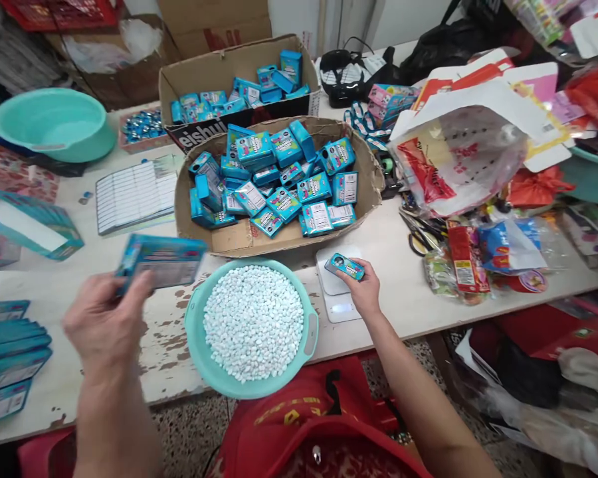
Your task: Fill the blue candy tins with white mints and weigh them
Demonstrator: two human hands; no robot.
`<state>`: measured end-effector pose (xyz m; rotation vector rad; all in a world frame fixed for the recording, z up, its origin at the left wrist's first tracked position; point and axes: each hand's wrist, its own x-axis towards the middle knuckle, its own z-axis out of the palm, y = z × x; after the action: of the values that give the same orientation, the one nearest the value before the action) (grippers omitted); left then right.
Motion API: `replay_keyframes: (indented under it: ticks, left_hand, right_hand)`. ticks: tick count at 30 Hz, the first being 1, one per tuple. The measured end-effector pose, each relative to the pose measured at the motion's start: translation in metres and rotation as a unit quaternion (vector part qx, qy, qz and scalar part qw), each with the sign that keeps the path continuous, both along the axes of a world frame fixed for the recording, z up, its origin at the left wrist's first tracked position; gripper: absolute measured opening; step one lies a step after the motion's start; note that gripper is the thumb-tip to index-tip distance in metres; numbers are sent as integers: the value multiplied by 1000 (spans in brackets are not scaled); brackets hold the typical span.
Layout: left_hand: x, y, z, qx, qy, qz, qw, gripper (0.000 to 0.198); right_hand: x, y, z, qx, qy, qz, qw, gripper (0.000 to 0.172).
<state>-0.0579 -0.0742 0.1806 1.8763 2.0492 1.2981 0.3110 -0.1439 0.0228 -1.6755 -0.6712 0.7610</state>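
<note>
My left hand [107,318] is closed around a blue printed carton [172,260], blurred by motion, above the left of the table. Between thumb and fingers, my right hand [365,287] grips a small blue candy box [347,265] over a white digital scale [337,292]. A turquoise basin [195,352] full of small pale candies [254,322] sits between my hands at the front edge. Right behind it, an oval-cut cardboard box [219,247] holds many blue candy boxes [284,204], lying in a jumble.
Another cardboard box [189,66] of blue packs stands behind. Flat blue cartons [14,358] are stacked at the left, near a turquoise tub [50,123] and printed sheets [134,192]. Scissors [418,236], candy packets [468,265] and plastic bags [458,159] crowd the right.
</note>
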Motion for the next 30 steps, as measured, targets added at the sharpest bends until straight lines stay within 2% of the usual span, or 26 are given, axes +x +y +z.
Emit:
replay_keyframes:
  ticks: [2, 4, 6, 7, 9, 10, 11, 13, 15, 16, 18, 20, 21, 23, 25, 28, 30]
  left_hand:
    - [-46, 0, -20, -19, 46, 117, 992, 22]
    - [-79, 4, -57, -45, 38, 175, 983, 25]
    - [-101, 9, -100, -63, -9, 215, 974, 32]
    - [-109, 11, -120, -73, -32, 215, 973, 34]
    - [-119, 10, -149, -76, -72, 224, 969, 35]
    - [-121, 8, -156, -67, -82, 230, 967, 33]
    - [-120, 7, -159, -50, -84, 237, 967, 29]
    - [-108, 11, -152, -1, -69, 218, 974, 27]
    - [-75, 29, -135, 36, -48, 131, 990, 30]
    - [-50, 43, -126, 32, -40, 67, 996, 31]
    - [13, 78, -112, -34, -8, -78, 996, 40]
    - [83, 114, -107, -144, 63, -235, 959, 57]
    - [117, 130, -107, -195, 94, -282, 935, 66]
    - [171, 154, -113, -284, 139, -296, 901, 86]
    - [204, 169, -122, -342, 160, -273, 885, 95]
    - [212, 178, -127, -378, 120, -226, 890, 89]
    - [199, 175, -119, -398, 14, -247, 884, 81]
  right_hand:
    - [-1, -3, -2, -9, -18, 13, 1000, 54]
    - [2, -12, 1, -19, -40, 17, 999, 60]
    - [6, -19, 9, -17, -85, 7, 996, 60]
    - [8, -20, 15, -7, -123, 1, 992, 56]
    - [13, -18, 29, 32, -215, -1, 976, 47]
    - [15, -14, 37, 56, -258, 3, 965, 43]
    - [17, -9, 45, 78, -292, 8, 953, 40]
    - [16, 3, 60, 112, -335, 12, 935, 36]
    - [10, 11, 72, 129, -351, 9, 927, 33]
    - [5, 13, 76, 133, -352, 10, 926, 32]
    - [-9, 12, 83, 141, -342, 20, 929, 30]
    - [-24, 4, 87, 150, -323, 36, 934, 26]
    - [-30, -1, 88, 153, -314, 45, 936, 25]
    - [-39, -14, 89, 149, -295, 68, 941, 24]
    - [-41, -28, 88, 140, -277, 92, 946, 25]
    - [-35, -46, 84, 127, -250, 110, 954, 23]
    - [-30, -54, 81, 117, -221, 107, 962, 20]
